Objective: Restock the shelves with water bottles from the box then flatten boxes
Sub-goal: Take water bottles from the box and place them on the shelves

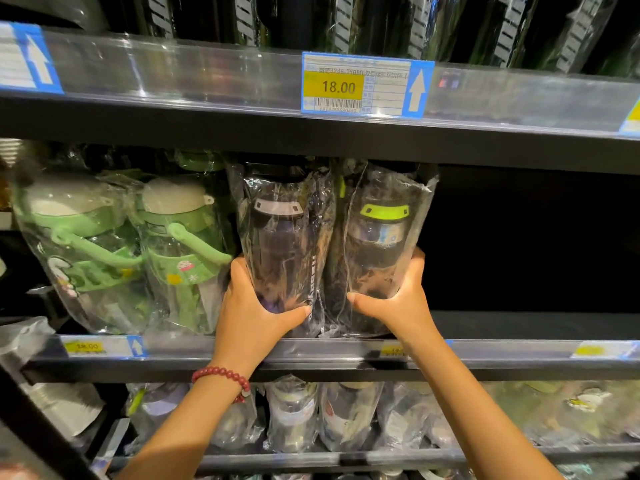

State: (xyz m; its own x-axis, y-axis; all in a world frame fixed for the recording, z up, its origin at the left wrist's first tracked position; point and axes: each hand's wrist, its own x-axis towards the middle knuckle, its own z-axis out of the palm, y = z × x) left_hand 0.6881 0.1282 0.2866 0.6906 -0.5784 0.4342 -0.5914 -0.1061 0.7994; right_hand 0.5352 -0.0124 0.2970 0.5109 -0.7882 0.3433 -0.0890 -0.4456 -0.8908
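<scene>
While both hands, left (258,306) and right (398,299), clamp two wrapped bottles (284,244) mid-frame on the shelf (519,351), restocking continues; next, release and fetch more

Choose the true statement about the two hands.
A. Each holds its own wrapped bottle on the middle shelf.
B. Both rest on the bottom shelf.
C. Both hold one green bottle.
A: the left hand grips the grey-banded bottle, the right hand the lime-banded bottle.

Bottle caps (277,168) hidden behind shelf edge (207,133); lower price tags (85,347) blurred.
</scene>
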